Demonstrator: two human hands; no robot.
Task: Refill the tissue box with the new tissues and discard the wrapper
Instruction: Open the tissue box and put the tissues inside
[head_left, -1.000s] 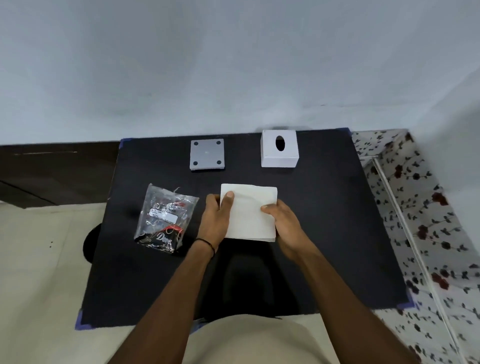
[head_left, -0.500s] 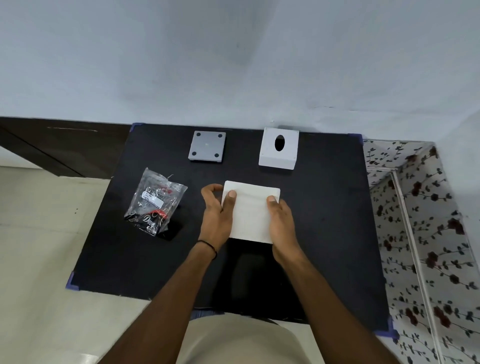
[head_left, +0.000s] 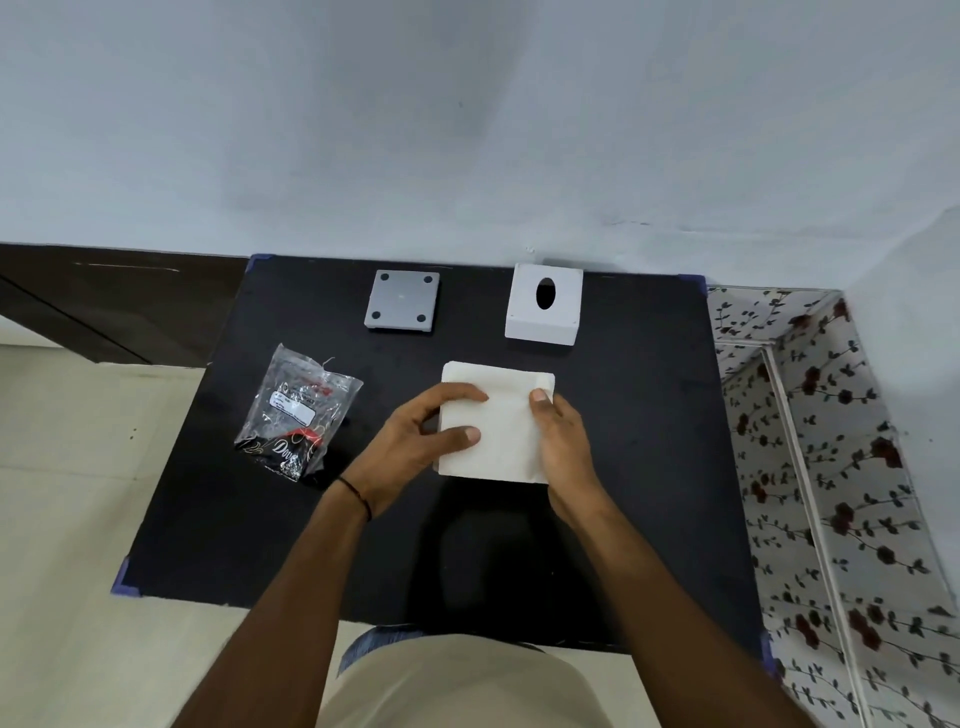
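The left hand (head_left: 410, 447) and the right hand (head_left: 563, 441) grip the side edges of the white tissue stack (head_left: 506, 421) at the middle of the black table (head_left: 649, 415), near the tissue box (head_left: 543, 306), and the wrapper (head_left: 296, 410) at left shows "Dov".

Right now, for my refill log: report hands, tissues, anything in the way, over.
Gripping tissue stack by its sides: left hand, right hand. Beyond it, tissue box stands apart. Off left, wrapper on table; nothing between stack and box.
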